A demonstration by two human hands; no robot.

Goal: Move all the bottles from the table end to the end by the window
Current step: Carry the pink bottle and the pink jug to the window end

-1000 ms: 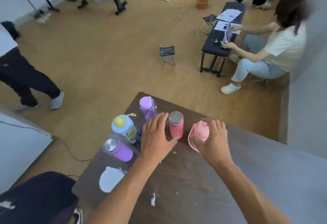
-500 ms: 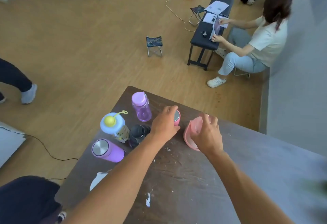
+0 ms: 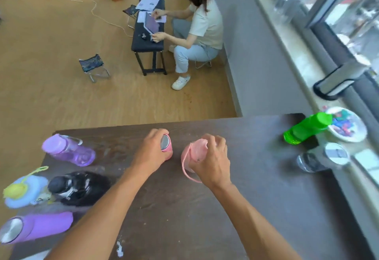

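Both hands now clamped on pink bottles
Left hand (image 3: 150, 153) grips the steel-lidded pink bottle (image 3: 166, 148); right hand (image 3: 213, 160), fingers previously loose, grips the strapped pink bottle (image 3: 194, 154).

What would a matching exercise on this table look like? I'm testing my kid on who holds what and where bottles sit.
Things:
1. pink steel-lidded bottle
2. pink strap bottle
3. green bottle
4. black bottle

Places:
A. window end
B. left hand
C. table's left end, unheld
D. right hand

Pairs: 1-B, 2-D, 3-A, 4-C
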